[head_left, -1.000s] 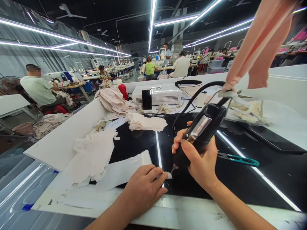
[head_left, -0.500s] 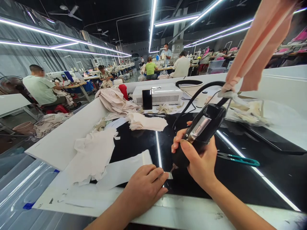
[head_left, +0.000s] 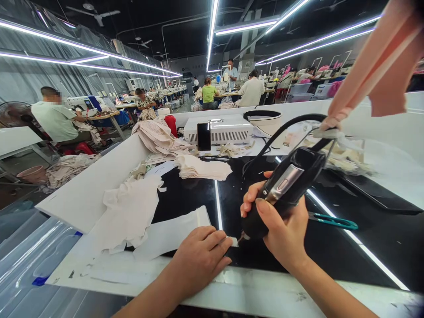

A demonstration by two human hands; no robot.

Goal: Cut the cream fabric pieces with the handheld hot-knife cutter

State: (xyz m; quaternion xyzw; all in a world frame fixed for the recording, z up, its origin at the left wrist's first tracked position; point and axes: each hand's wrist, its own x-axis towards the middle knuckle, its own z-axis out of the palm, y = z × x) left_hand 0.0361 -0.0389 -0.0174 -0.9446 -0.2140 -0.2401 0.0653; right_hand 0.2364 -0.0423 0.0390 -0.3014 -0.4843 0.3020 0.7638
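Note:
My right hand (head_left: pixel 280 229) grips a black corded hand tool (head_left: pixel 286 185) with a silver panel, tilted so its tip points down-left at the glossy black table top (head_left: pixel 331 251). My left hand (head_left: pixel 198 258) lies flat, its fingertips pinning a small white fabric scrap (head_left: pixel 233 241) right at the tool's tip. A white fabric sheet (head_left: pixel 172 234) lies just left of that hand. The tool's cable (head_left: pixel 281 128) loops up behind it.
Cream fabric pieces (head_left: pixel 130 212) and a folded stack (head_left: pixel 202 168) lie left and behind. Teal-handled snips (head_left: pixel 333 221) rest to the right. A white machine box (head_left: pixel 220 129) with a phone leaning on it stands at the back. Pink cloth (head_left: pixel 380 62) hangs top right. Other people sit sewing beyond.
My right hand and the tool have shifted slightly to the right and tilted lower; the tip stays at the scrap. The left hand has barely moved.

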